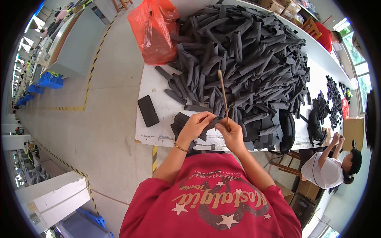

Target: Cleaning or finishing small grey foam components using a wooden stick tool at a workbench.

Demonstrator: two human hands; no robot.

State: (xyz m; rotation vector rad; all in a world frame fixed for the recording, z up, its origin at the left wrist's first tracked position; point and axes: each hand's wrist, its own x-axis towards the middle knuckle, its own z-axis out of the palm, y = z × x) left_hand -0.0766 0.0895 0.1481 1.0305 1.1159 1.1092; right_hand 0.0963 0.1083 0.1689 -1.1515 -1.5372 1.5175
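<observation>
Close to the table's front edge, my left hand (195, 125) pinches a small dark grey fabric piece (213, 122). My right hand (233, 135) has its fingers closed around the lower part of a thin wooden stick (224, 93) and also touches the fabric piece. The stick points up and away, its pale tip over the pile. Beyond both hands rises a big heap of narrow dark grey fabric tubes (246, 55). Flat dark fabric pieces (179, 122) lie beside my left hand, and more flat pieces (264, 137) are right of my right hand.
A black phone (148, 111) lies on the white table (147, 81) at left. Behind it stands a red plastic bag (152, 37). A black rounded object (287, 131) sits at the right front edge. Farther right, a person in white (323, 170) works at the same row.
</observation>
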